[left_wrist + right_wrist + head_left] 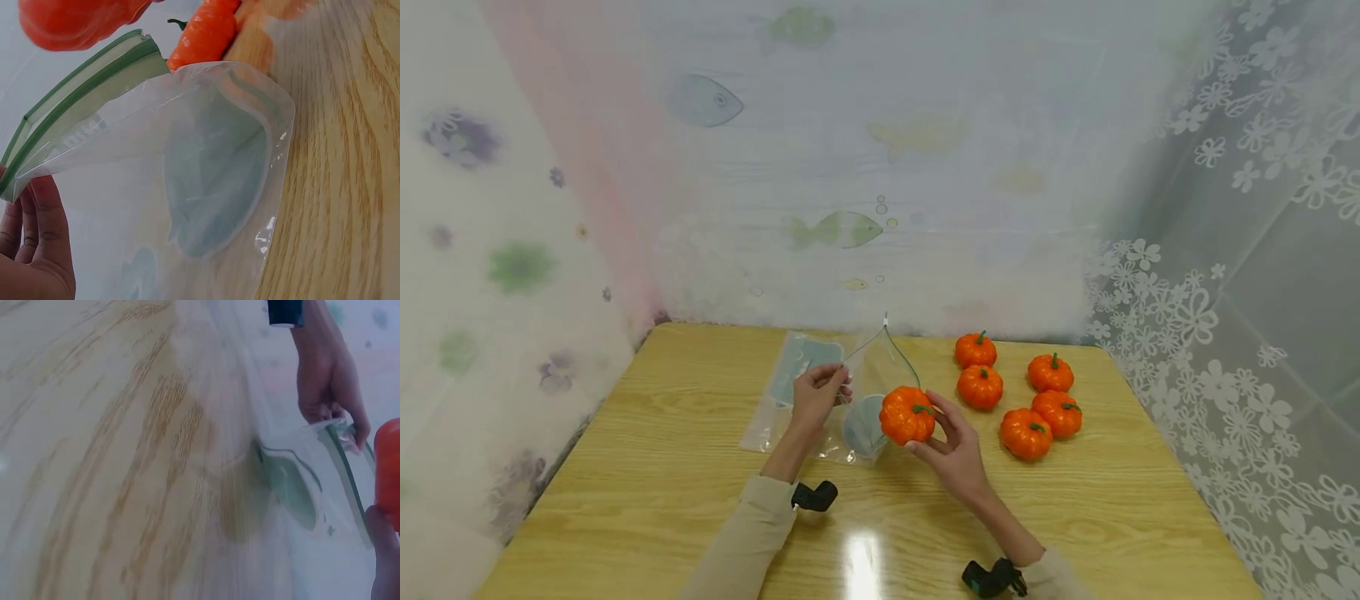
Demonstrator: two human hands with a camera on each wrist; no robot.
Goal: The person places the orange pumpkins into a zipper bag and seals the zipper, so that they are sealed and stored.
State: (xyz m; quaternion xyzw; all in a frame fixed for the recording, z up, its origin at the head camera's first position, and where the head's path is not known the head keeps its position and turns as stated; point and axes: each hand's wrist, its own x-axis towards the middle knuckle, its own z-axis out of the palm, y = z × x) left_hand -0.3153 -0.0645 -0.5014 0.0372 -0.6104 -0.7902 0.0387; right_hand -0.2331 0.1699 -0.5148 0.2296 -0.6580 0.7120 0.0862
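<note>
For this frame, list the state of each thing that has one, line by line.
Clear bag: mouth open, unsealed
Held pumpkin: outside the bag, near its mouth
Five other pumpkins: resting on the table
Left hand: pinching the bag's rim
Right hand: gripping one pumpkin

Beige left sleeve [739, 540], matching right sleeve [1057, 577] — black left wrist camera [815, 497], black right wrist camera [988, 578] — both seemingly elbow-shaped.
</note>
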